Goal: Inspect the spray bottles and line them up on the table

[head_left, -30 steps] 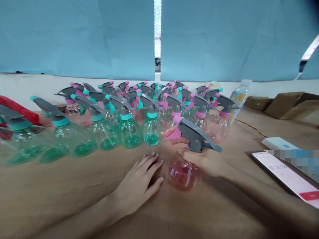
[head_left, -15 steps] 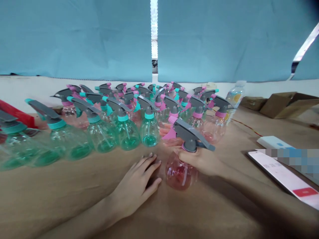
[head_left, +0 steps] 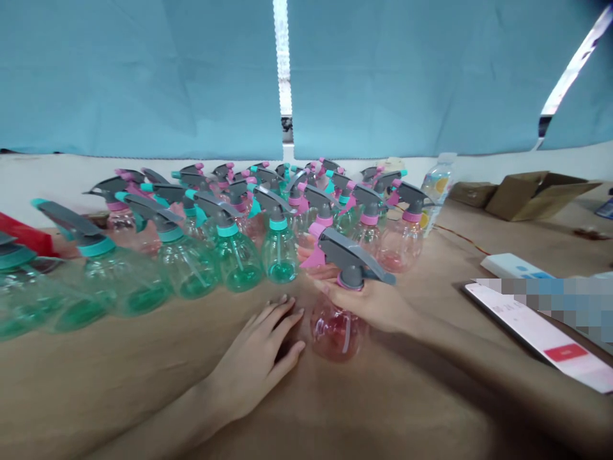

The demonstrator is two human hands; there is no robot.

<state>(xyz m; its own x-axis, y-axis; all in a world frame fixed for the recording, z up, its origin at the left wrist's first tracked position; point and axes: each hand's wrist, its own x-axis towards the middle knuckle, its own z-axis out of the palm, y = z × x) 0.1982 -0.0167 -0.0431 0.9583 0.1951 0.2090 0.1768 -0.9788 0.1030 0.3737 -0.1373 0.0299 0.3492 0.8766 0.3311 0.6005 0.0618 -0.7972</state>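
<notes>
Near the middle of the table, the right hand is gripping a round, see-through pink spray bottle whose sprayer is showing grey and pink; just left, the left hand is lying palm-down, loosely spread

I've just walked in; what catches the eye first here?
Probably the pink spray bottle, just right of centre, gripped around its neck by the right hand. A row of green spray bottles stands to its left. Behind, a broad blue sheet spans the top.
</notes>
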